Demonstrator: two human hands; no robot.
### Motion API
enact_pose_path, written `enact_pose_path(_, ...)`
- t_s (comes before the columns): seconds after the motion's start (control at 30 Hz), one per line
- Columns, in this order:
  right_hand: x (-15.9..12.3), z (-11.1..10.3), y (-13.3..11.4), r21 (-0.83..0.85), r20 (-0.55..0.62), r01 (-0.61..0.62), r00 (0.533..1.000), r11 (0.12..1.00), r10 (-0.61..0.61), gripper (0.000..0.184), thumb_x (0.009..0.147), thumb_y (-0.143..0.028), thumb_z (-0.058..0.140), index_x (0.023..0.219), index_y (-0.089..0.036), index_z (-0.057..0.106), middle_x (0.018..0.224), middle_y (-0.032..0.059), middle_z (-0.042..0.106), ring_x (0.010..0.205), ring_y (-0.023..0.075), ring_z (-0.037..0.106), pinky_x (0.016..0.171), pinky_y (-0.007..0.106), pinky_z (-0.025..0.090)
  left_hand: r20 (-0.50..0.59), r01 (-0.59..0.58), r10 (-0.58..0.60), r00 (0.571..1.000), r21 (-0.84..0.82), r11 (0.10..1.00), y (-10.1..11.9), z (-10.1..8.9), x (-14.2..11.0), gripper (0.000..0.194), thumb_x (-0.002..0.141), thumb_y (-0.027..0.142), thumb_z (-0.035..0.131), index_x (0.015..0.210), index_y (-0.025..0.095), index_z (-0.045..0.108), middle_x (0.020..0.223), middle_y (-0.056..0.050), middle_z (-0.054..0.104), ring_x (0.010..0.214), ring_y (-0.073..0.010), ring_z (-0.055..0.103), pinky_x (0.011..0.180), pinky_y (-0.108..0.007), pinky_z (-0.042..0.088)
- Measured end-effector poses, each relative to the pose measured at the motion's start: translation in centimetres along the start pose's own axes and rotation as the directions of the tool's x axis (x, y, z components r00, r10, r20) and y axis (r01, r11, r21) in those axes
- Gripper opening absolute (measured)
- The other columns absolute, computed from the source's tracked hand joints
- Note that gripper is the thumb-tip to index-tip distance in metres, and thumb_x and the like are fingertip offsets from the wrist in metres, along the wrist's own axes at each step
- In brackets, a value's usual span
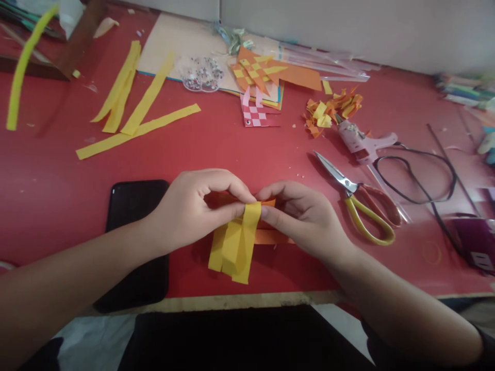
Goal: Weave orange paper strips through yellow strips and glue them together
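by red table edge (270, 300), l. hand (204, 201) is tightly pinching yellow paper strips (235, 252), r. hand (299, 214) tightly pinching orange paper (269, 202); scissors (350, 187) lying nearby, blades apart.

Yellow strips (242, 247) (orange paper (274, 237) too) between left grip (189, 206) and right grip (305, 216)

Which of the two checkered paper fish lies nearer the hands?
The red-and-pink fish, set apart by its colours; the orange-and-yellow fish lies farther back.
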State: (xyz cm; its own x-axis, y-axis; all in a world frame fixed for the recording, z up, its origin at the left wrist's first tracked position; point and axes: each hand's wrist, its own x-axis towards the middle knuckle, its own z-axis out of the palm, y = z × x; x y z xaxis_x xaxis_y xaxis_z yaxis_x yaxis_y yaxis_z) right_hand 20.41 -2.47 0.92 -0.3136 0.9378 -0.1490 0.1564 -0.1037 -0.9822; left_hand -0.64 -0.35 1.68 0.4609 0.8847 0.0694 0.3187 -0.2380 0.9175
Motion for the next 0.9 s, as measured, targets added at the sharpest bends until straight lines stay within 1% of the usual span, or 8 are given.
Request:
enact_pose_path(0.2,-0.03,0.11,-0.25,-0.002,-0.059,0.042,0.997,0.999,-0.042,0.009,0.081,-0.024,0.072,0.086,-0.019,0.066,0.085,0.0022,0.070,0.073,0.0123,0.066,0.067,0.025,0.056,-0.023,-0.046,0.046,0.999,-0.015,0.999,0.21,-0.12,-0.06,0.004,0.085,0.026,0.068,0.083,0.027,0.071,0.094,0.001,0.074,0.086,-0.0174,0.069,0.081,-0.030,0.055)
enact_pose_path(0.33,-0.06,0.15,-0.29,0.014,-0.033,0.058,0.998,0.998,-0.058,0.007,0.081,-0.021,0.071,0.087,-0.019,0.068,0.082,0.0011,0.071,0.070,0.0108,0.066,0.064,0.023,0.055,-0.010,-0.057,0.057,0.998,-0.022,0.998,0.30,-0.23,-0.13,0.004,0.085,0.026,0.069,0.083,0.028,0.071,0.095,0.001,0.073,0.086,-0.0167,0.068,0.080,-0.030,0.054)
enact_pose_path(0.4,-0.08,0.18,-0.33,-0.017,-0.031,0.069,0.997,0.997,-0.070,0.007,0.082,-0.020,0.069,0.088,-0.019,0.068,0.081,0.0007,0.071,0.069,0.0106,0.066,0.062,0.022,0.054,-0.006,-0.061,0.060,0.998,-0.024,0.998,0.32,-0.23,-0.15,0.004,0.085,0.027,0.070,0.083,0.029,0.072,0.095,0.001,0.073,0.085,-0.0169,0.068,0.080,-0.030,0.054)
enact_pose_path(0.5,-0.09,0.32,-0.39,-0.092,-0.049,0.124,0.990,0.988,-0.129,0.002,0.081,-0.017,0.067,0.082,-0.019,0.067,0.077,0.0003,0.070,0.067,0.0107,0.065,0.060,0.022,0.053,-0.002,-0.075,0.075,0.997,-0.025,0.997,0.35,-0.20,-0.19,0.005,0.086,0.025,0.069,0.083,0.029,0.071,0.094,0.001,0.073,0.085,-0.0162,0.068,0.079,-0.030,0.054)
enact_pose_path(0.6,-0.09,0.52,-0.44,-0.135,-0.061,0.182,0.980,0.974,-0.191,0.005,0.079,-0.014,0.065,0.078,-0.019,0.064,0.077,0.0000,0.069,0.067,0.0111,0.064,0.062,0.024,0.053,0.005,-0.080,0.080,0.997,-0.041,0.996,0.37,-0.19,-0.17,0.006,0.086,0.024,0.069,0.083,0.028,0.070,0.093,0.002,0.072,0.084,-0.0153,0.068,0.077,-0.028,0.053)
enact_pose_path(0.7,-0.10,0.61,-0.50,-0.152,-0.061,0.204,0.975,0.967,-0.215,0.005,0.078,-0.014,0.064,0.077,-0.019,0.063,0.077,0.0000,0.069,0.067,0.0111,0.063,0.061,0.024,0.052,0.025,-0.074,0.076,0.997,-0.053,0.996,0.33,-0.15,-0.10,0.004,0.087,0.025,0.068,0.084,0.028,0.069,0.093,0.001,0.072,0.085,-0.0162,0.068,0.077,-0.028,0.053)
enact_pose_path(0.8,-0.14,0.58,-0.56,-0.174,-0.061,0.207,0.973,0.963,-0.220,0.005,0.078,-0.014,0.063,0.078,-0.019,0.064,0.076,0.0004,0.069,0.067,0.0113,0.063,0.061,0.024,0.052,0.035,-0.062,0.064,0.997,-0.041,0.997,0.20,-0.04,-0.09,0.002,0.088,0.026,0.067,0.089,0.027,0.067,0.094,0.001,0.072,0.087,-0.0159,0.068,0.079,-0.028,0.054)
enact_pose_path(0.9,-0.23,0.58,-0.49,-0.180,-0.075,0.197,0.974,0.964,-0.213,0.004,0.080,-0.015,0.063,0.079,-0.019,0.065,0.077,0.0004,0.069,0.067,0.0114,0.064,0.061,0.024,0.052,0.016,-0.026,0.026,1.000,0.006,1.000,0.11,0.07,-0.15,0.012,0.087,0.029,0.067,0.098,0.026,0.065,0.095,0.001,0.072,0.084,-0.0151,0.068,0.074,-0.024,0.054)
